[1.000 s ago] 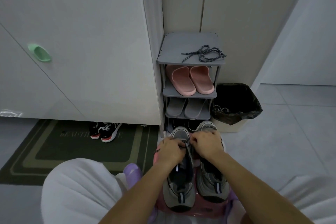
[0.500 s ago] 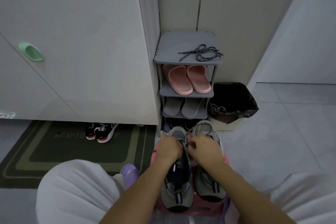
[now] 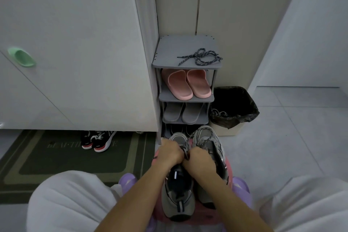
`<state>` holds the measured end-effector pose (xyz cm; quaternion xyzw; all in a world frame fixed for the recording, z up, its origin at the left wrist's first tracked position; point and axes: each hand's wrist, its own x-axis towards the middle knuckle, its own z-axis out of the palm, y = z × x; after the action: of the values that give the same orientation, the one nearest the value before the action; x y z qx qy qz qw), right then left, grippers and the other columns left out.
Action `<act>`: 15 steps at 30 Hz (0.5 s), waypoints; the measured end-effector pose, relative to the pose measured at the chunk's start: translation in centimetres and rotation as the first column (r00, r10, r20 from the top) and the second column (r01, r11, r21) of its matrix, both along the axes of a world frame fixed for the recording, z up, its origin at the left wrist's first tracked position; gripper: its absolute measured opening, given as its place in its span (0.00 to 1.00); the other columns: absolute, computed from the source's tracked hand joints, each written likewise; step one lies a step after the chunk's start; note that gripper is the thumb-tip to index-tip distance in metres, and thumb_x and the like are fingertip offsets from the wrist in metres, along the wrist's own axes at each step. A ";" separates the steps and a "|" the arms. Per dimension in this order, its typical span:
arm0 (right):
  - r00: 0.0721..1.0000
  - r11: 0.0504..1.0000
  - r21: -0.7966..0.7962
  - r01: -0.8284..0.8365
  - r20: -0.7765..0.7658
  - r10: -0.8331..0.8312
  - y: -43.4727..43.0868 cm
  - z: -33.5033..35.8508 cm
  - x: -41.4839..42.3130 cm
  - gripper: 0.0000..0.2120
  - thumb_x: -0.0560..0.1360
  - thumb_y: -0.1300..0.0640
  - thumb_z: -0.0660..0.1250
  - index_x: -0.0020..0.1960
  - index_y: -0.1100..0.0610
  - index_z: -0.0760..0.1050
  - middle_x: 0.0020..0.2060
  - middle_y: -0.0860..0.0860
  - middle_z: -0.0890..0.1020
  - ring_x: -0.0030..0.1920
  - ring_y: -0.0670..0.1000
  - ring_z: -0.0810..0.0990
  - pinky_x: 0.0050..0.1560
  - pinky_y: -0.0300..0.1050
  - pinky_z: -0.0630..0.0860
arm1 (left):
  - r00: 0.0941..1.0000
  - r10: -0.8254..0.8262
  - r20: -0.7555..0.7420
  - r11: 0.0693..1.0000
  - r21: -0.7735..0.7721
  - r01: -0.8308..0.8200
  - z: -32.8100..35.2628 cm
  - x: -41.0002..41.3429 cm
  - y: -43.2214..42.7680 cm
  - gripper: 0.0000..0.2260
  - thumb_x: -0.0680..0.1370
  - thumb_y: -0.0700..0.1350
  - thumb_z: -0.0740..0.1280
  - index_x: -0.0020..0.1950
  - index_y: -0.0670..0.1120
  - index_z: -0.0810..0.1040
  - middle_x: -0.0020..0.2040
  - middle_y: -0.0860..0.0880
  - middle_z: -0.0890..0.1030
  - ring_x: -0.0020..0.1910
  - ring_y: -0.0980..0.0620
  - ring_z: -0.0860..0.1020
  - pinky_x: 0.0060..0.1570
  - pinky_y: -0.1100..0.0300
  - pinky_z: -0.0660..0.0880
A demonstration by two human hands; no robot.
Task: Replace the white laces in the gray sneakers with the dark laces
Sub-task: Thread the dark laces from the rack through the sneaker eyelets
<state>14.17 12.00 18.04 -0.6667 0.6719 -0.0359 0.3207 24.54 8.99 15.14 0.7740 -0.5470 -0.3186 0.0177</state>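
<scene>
Fingers of the left hand [image 3: 170, 153] and right hand [image 3: 199, 160] curl inward, pinching the dark lace [image 3: 185, 152] over the eyelets of the left gray sneaker [image 3: 178, 203], which sits on a pink stool [image 3: 228, 167] between the knees, likely so both hands can tug evenly.

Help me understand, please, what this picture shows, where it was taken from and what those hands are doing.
No machine here: a person wears a camera on the head, looking down at their own bare arms. The left hand and right hand meet over the left gray sneaker, fingers curled on a dark lace there. The right gray sneaker beside it already seems dark-laced. Both stand on what looks like a pink stool. Ahead, a spare dark lace lies on the shoe rack, above pink slippers.
</scene>
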 end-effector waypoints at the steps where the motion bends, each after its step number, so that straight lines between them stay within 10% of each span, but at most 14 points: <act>1: 0.998 1.000 -0.027 0.014 -0.057 -0.015 0.1 0.1 0.3 0.06 0.75 0.57 0.60 0.43 0.58 0.72 0.45 0.57 0.78 0.45 0.57 0.78 0.38 0.43 0.69 | 1.000 -0.002 0.001 1.000 -0.006 0.002 0.2 -0.1 0.1 0.18 0.74 0.47 0.61 0.58 0.38 0.78 0.65 0.39 0.65 0.54 0.41 0.76 0.48 0.58 0.72; 10: 0.985 0.994 -0.102 0.037 -0.165 -0.054 0.0 -0.2 0.1 0.09 0.78 0.59 0.57 0.53 0.60 0.73 0.51 0.56 0.79 0.51 0.57 0.79 0.48 0.49 0.74 | 0.991 0.082 -0.108 0.992 -0.089 -0.092 0.6 0.8 0.6 0.12 0.76 0.42 0.62 0.52 0.33 0.77 0.60 0.38 0.72 0.52 0.43 0.78 0.47 0.57 0.74; 15: 0.988 0.993 -0.106 0.051 -0.139 -0.066 -0.1 -0.6 -0.4 0.07 0.77 0.57 0.59 0.48 0.59 0.74 0.47 0.55 0.80 0.48 0.57 0.80 0.43 0.47 0.74 | 0.918 0.254 -0.306 0.953 -0.082 -0.291 1.6 5.0 1.7 0.09 0.77 0.40 0.65 0.37 0.39 0.78 0.38 0.41 0.79 0.33 0.50 0.76 0.36 0.57 0.75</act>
<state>13.76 11.86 17.49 -0.6630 0.7096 -0.0322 0.2361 29.54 10.73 16.70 0.7846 -0.4439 -0.3884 0.1912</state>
